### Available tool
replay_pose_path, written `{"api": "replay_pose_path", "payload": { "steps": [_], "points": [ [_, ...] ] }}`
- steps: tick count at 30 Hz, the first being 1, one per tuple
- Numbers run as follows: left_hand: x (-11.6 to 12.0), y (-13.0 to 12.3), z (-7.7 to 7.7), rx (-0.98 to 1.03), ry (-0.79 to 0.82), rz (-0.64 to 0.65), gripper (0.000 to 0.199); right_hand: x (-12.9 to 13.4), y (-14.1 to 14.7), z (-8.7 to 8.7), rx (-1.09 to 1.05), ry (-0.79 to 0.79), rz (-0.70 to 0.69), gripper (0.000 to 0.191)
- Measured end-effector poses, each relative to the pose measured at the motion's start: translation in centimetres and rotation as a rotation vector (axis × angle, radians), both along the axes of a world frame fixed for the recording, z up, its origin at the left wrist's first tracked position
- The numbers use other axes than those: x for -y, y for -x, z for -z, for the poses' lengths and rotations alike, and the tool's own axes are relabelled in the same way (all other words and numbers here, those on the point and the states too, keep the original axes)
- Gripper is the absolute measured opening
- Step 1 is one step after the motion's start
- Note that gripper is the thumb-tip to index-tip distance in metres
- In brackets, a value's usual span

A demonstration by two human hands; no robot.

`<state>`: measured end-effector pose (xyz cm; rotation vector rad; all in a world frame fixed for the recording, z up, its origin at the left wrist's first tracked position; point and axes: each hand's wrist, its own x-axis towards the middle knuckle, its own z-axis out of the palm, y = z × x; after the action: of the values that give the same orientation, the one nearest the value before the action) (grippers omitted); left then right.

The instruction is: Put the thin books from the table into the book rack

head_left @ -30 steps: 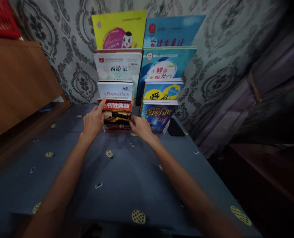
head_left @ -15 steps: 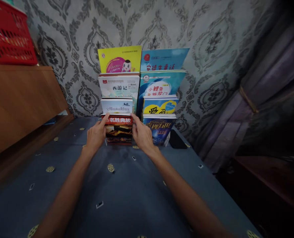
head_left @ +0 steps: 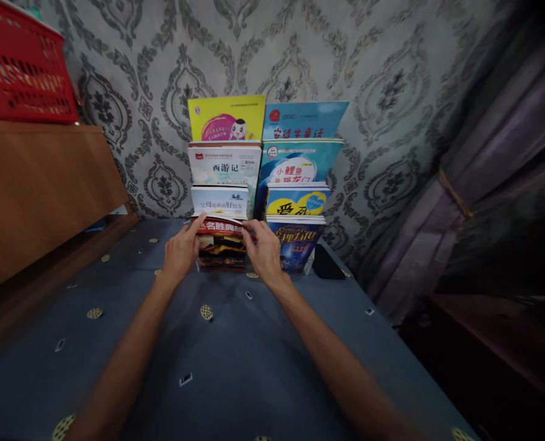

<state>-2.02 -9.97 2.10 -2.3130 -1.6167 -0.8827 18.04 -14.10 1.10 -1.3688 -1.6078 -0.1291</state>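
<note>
Two columns of books stand in tiers on the table. Lowest in the left column is a red and black book (head_left: 221, 250) with a Chinese title. My left hand (head_left: 182, 250) grips its upper left corner, index finger over the top edge and the other fingers curled. At the upper right corner, my right hand (head_left: 263, 250) pinches the cover, which bows slightly along the top. Directly behind is a pale blue book (head_left: 219, 201); above that are a white book (head_left: 226, 164) and a yellow book (head_left: 226, 116). A dark blue book (head_left: 300, 248) stands just right of my right hand.
Higher in the right column are a blue and yellow book (head_left: 295, 202) and two blue-green ones. A flat black object (head_left: 328, 262) lies beside them. A wooden cabinet (head_left: 46, 190) with a red basket (head_left: 28, 73) stands left; a curtain (head_left: 419, 220) hangs right.
My right fingers have closed on the front book's upper right corner, and its top edge now bows. My left hand stays at the other corner. The view has shifted slightly.
</note>
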Motion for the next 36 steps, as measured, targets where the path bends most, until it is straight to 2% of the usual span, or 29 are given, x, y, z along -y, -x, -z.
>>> {"api": "replay_pose_path", "payload": {
  "steps": [7,13,17,21,26,30,36],
  "points": [
    [-0.5,0.0,0.1,0.023,-0.002,-0.001,0.060,-2.1,-0.4,0.1,-0.100,-0.041,-0.037,0.016],
    [-0.3,0.1,0.4,0.063,0.020,0.035,0.062,-1.2,-0.1,0.3,-0.102,-0.050,-0.110,0.017],
    [-0.2,0.3,0.4,0.092,0.027,0.060,0.062,-0.9,0.0,0.2,-0.110,-0.041,-0.090,0.016],
    [-0.4,0.5,0.5,0.165,0.011,0.118,0.059,-1.2,-0.4,-0.2,-0.177,-0.003,-0.110,0.013],
    [-1.1,0.8,0.8,0.219,-0.018,0.171,0.054,-1.3,-1.3,-0.8,-0.248,0.086,-0.185,0.020],
    [-1.4,0.9,0.9,0.212,-0.019,0.177,0.055,-1.5,-1.7,-1.3,-0.178,0.185,-0.197,0.025],
    [-1.5,0.8,0.6,0.157,-0.027,0.153,0.054,-2.4,-2.0,-1.1,-0.142,0.200,-0.199,0.028]
  ]
}}
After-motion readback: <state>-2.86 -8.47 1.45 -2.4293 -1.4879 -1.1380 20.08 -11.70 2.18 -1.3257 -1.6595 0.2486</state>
